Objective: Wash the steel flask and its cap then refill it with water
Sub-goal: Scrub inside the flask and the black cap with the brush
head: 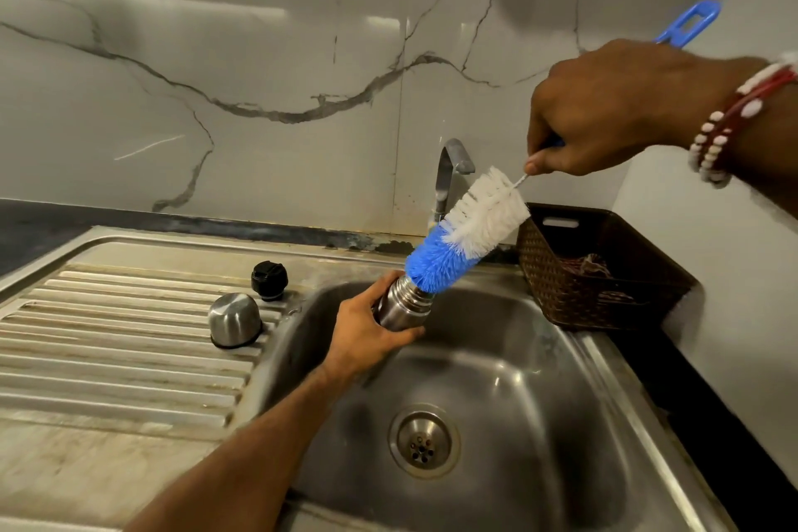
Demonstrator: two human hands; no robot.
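Note:
My left hand [367, 333] grips the steel flask [401, 305] over the sink basin [496, 380], its mouth tilted up to the right. My right hand [613, 112] holds the blue handle of a bottle brush [468, 229]. The brush's blue bristle tip sits at the flask's mouth; the white bristles are outside. On the draining board stand the steel cup cap [235, 320], upside down, and the black stopper [270, 280] behind it.
A grey tap [449, 173] rises behind the sink with no water running. A dark woven basket [600, 268] sits at the sink's right edge, holding a cloth. The ribbed draining board [108, 341] lies left. The drain [423, 441] is open.

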